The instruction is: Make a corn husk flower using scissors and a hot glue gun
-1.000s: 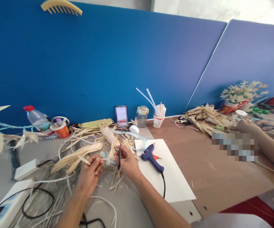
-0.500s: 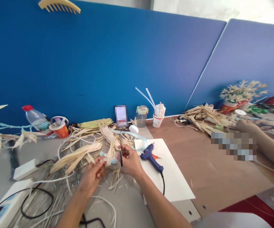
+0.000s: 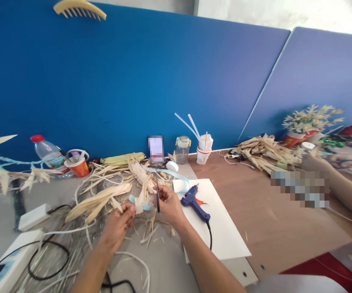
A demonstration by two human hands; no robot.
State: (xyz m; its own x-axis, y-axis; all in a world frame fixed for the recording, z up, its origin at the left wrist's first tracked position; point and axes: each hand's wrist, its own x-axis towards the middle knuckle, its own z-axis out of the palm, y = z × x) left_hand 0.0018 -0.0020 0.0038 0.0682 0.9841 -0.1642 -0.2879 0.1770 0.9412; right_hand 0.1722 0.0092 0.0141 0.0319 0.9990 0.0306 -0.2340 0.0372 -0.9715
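My left hand (image 3: pixel 120 224) pinches a small pale strip (image 3: pixel 139 208), apparently corn husk, with light blue pieces (image 3: pixel 146 207) at it. Closed around dark scissors (image 3: pixel 158 197), my right hand (image 3: pixel 171 206) is just right of the strip, with the blades pointing up and away from me. Fingers hide the handles, and I cannot tell whether the blades touch the strip. Dried corn husks (image 3: pixel 102 199) lie heaped behind and left of my hands. A light blue ribbon (image 3: pixel 172 174) curls behind the right hand.
A blue glue gun (image 3: pixel 195 203) rests on white paper (image 3: pixel 224 236) to the right. White cables (image 3: pixel 139 260) and a power strip (image 3: pixel 17 260) occupy the left. At the back stand a phone (image 3: pixel 156 150), a jar (image 3: pixel 182 150) and cups (image 3: pixel 204 156). A co-worker's arm (image 3: pixel 343 191) reaches in from the right.
The scissors and my right hand have shifted slightly to the right. The strip in my left hand sits at a slightly different angle. The camera view has also moved a little.
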